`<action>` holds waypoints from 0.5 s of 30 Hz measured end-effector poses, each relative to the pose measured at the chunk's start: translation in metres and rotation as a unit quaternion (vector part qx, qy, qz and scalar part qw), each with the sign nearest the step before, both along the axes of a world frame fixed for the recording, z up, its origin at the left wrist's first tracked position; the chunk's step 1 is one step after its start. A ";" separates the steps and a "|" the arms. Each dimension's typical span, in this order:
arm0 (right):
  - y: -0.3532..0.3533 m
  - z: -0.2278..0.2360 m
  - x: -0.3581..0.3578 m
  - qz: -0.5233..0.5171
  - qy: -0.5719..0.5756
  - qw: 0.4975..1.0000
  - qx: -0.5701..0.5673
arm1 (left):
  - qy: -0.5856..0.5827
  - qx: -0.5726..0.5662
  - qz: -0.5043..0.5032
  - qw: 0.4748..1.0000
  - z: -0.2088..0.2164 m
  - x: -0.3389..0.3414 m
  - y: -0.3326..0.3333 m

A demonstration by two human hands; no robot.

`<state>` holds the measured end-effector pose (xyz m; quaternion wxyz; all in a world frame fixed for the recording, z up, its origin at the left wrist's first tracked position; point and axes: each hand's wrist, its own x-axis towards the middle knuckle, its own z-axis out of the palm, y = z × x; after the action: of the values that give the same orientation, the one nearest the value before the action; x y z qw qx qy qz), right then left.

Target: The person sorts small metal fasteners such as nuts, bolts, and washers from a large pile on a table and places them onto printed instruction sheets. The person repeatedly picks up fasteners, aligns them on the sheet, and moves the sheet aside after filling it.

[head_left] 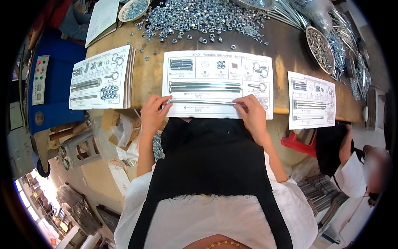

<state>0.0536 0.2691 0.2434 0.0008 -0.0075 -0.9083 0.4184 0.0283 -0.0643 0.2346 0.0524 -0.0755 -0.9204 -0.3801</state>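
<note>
A white printed card [199, 112] lies in front of me at the near edge of the table. A long thin metal bolt [203, 102] lies level across its lower part. My left hand [154, 111] pinches the bolt's left end, and my right hand [251, 115] has its thumb and fingers closed at the right end. Above it, thicker long bolts [205, 86] lie side by side. Short bolts [181, 65], small nuts [221, 64] and eye bolts [260, 68] sit in the card's upper boxes and right side.
A stack of similar cards [99, 81] stands left, another card [311, 101] right. Loose nuts [186, 18] heap at the back. Bowls of small hardware [134, 9] and screws [319, 50] flank them, with long rods [286, 14]. Another person [352, 170] sits at the right.
</note>
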 end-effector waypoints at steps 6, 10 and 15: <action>0.019 0.017 -0.041 -0.022 0.044 0.998 -0.047 | -0.032 0.103 0.075 0.991 -0.006 -0.019 -0.005; 0.019 0.019 -0.135 -0.033 0.131 0.989 -0.060 | 0.042 0.111 0.012 0.993 0.037 -0.097 0.057; -0.010 -0.013 -0.210 0.006 0.137 0.990 0.034 | -0.003 0.045 0.025 0.999 -0.018 -0.214 0.101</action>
<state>-0.1562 0.2588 0.2300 0.1229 0.0553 -0.9132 0.3845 -0.1856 0.0372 0.2167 0.0623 -0.0492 -0.9041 -0.4199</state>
